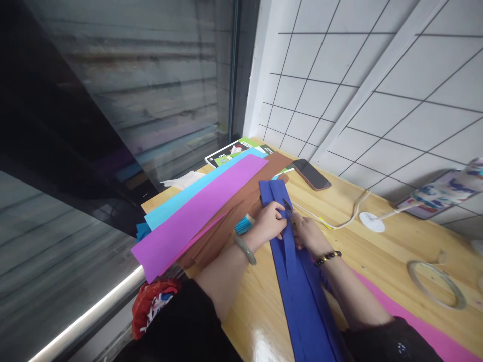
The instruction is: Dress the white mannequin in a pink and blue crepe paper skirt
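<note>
Altogether two hands (268,221) (311,235), one scissors (287,205).

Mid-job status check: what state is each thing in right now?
Left hand: closed, pinching the dark blue paper
Right hand: closed around scissors
Scissors: held at the paper; blade opening unclear
Dark blue paper: in overlapping lengths, folded or cut unclear
Purple sheet: unfolded, partly covering light blue and brown paper
Smartphone: face up, screen dark
Tape roll: lying flat, loose end showing
Red bag: open, contents showing
</note>
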Action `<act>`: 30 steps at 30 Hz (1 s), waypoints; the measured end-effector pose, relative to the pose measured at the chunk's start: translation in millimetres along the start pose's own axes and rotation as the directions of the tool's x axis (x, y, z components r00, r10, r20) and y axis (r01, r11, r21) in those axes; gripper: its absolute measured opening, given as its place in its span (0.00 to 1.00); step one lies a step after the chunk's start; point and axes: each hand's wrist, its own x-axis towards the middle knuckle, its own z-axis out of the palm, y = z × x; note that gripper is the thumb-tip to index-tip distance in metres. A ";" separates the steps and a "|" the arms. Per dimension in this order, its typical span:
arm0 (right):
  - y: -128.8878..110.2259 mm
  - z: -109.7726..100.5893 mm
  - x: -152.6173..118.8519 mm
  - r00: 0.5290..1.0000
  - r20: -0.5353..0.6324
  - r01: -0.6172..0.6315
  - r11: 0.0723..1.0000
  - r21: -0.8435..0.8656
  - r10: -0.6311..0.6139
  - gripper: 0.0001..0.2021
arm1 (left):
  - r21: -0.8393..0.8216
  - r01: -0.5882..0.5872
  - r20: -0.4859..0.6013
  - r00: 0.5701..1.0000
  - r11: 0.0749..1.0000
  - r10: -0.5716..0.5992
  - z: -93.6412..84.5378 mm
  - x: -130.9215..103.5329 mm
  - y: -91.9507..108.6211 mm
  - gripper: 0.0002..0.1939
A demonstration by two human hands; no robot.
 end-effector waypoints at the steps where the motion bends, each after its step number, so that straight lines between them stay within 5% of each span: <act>1: 0.5 -0.1 1.0 1.000 -0.002 0.009 1.000 -0.005 -0.009 0.18 | -0.003 0.001 0.001 1.000 1.000 -0.001 0.0 -0.1 0.1 0.15; 30: 1.9 -4.8 19.7 1.000 -0.001 0.017 0.946 -0.325 -0.018 0.13 | -0.041 0.027 0.034 0.999 0.999 -0.025 -0.8 -5.1 9.5 0.16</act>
